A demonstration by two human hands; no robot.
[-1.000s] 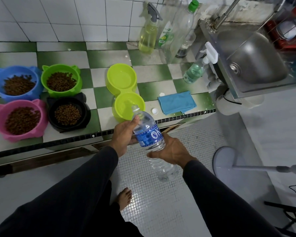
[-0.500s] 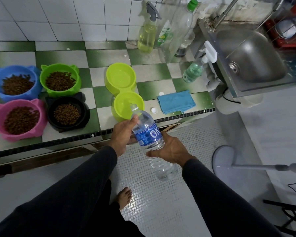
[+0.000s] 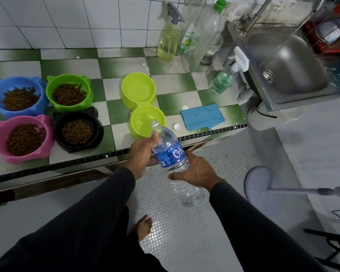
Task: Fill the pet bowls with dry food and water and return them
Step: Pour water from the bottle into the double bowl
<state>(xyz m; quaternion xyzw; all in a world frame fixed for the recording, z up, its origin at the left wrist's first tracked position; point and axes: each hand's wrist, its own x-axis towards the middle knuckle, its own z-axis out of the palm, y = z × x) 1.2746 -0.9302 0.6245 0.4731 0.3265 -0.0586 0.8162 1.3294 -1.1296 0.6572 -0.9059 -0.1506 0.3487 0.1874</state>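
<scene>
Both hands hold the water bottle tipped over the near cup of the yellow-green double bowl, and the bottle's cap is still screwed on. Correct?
Not quite. In the head view the water bottle is uncapped; a white cap lies on the counter beside the double bowl. Left hand and right hand do hold it.

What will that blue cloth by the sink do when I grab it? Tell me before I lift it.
The blue cloth lies folded flat on the counter, so it will probably go floppy and unfold when lifted by one edge. It looks thin, so likely very light. Pushed, it would more likely bunch up than slide neatly; it cannot roll or tip.
</scene>
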